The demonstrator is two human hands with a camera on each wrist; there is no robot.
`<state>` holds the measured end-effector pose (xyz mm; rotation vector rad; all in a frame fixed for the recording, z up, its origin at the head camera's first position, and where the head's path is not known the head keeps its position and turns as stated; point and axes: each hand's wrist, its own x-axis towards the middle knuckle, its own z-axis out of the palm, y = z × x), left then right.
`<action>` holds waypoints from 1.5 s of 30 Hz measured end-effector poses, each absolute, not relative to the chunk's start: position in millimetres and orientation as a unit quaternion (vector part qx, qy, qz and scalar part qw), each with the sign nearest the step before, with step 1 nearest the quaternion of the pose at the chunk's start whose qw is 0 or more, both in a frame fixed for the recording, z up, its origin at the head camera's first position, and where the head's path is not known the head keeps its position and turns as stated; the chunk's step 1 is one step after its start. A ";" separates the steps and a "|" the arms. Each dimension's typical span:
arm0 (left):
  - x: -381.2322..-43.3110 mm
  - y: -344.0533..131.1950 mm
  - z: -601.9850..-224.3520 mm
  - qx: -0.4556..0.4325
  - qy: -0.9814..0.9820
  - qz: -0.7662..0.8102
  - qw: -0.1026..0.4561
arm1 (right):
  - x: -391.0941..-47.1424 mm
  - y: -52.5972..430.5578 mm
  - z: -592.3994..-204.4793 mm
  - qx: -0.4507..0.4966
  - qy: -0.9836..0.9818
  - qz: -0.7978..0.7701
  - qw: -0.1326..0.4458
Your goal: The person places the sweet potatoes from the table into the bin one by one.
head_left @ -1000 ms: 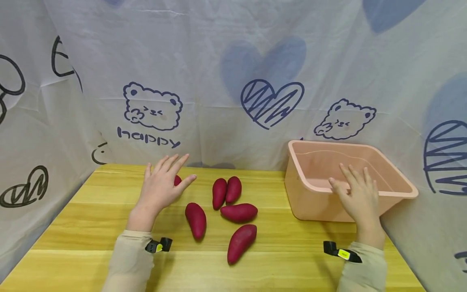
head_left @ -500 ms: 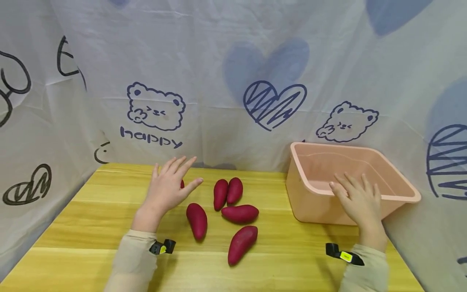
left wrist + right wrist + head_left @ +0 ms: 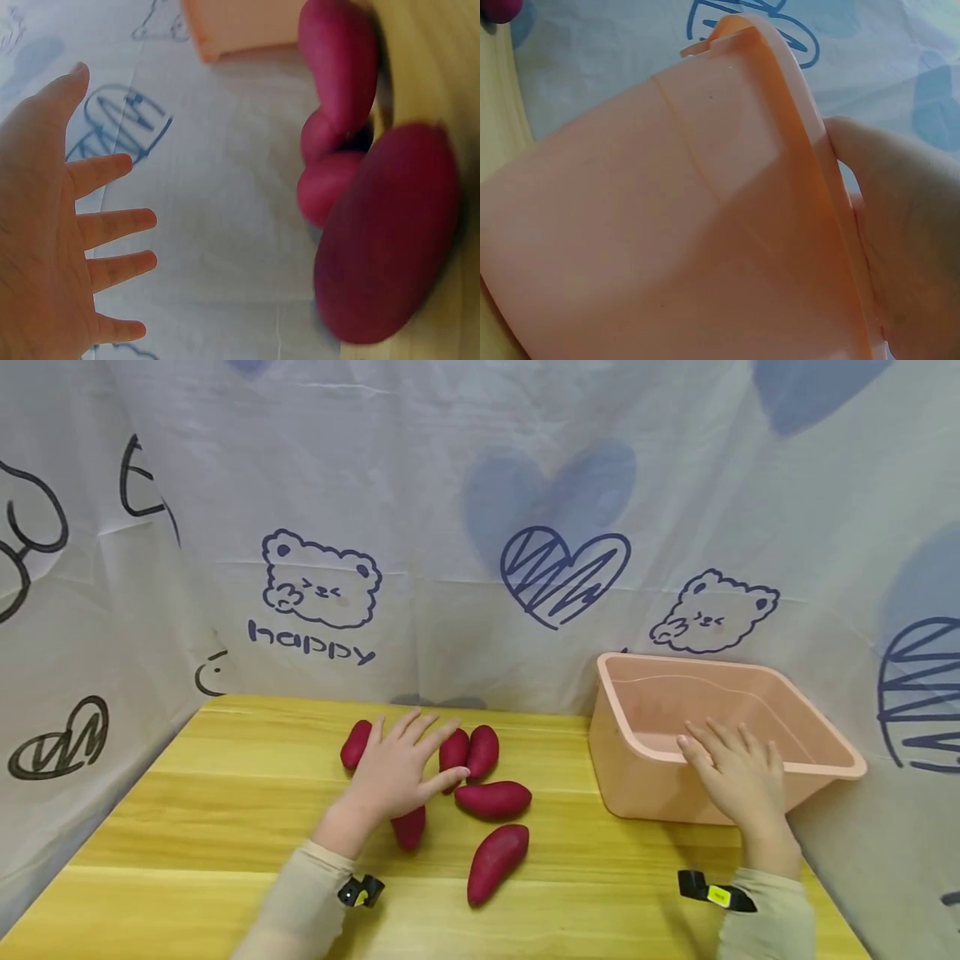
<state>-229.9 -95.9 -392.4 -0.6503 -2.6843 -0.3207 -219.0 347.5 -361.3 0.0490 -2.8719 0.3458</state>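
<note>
Several dark red sweet potatoes lie on the wooden table (image 3: 202, 827). My left hand (image 3: 393, 772), fingers spread and holding nothing, hovers over the left part of the group. It partly covers one sweet potato (image 3: 408, 828) below the palm; another sweet potato (image 3: 355, 745) shows behind the fingers. By the thumb is a sweet potato (image 3: 452, 750) lying against its neighbour (image 3: 483, 752). In the left wrist view a large sweet potato (image 3: 386, 240) appears apart from the fingers. My right hand (image 3: 742, 781), fingers extended, is at the near rim of the pink plastic bin (image 3: 652, 785).
Two more sweet potatoes lie nearer the front, one crosswise (image 3: 492, 800) and one slanted (image 3: 498, 864). A printed cloth (image 3: 450, 627) hangs right behind the table and along both sides. The bin stands at the table's back right.
My left hand has moved right and slightly toward me, uncovering the back-left sweet potato and partly covering the one below. The right hand has stayed at the bin's rim.
</note>
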 end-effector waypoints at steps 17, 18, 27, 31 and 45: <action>-204.2 -52.1 -415.6 -0.359 -0.921 -0.071 0.132 | -220.4 347.7 -365.5 0.016 -0.984 0.116 0.135; -202.4 -50.5 -416.5 -0.365 -0.919 -0.072 0.128 | -220.3 347.7 -366.1 0.015 -0.984 0.115 0.135; -193.1 -39.3 -424.2 -0.412 -0.903 -0.061 0.107 | -220.4 347.4 -365.3 0.018 -0.983 0.113 0.143; -188.6 -35.4 -425.4 -0.420 -0.903 -0.046 0.080 | -220.4 346.9 -364.0 0.018 -0.983 0.111 0.145; -173.6 -26.2 -438.0 -0.450 -0.892 -0.019 0.044 | -219.3 346.7 -363.3 0.015 -0.982 0.114 0.146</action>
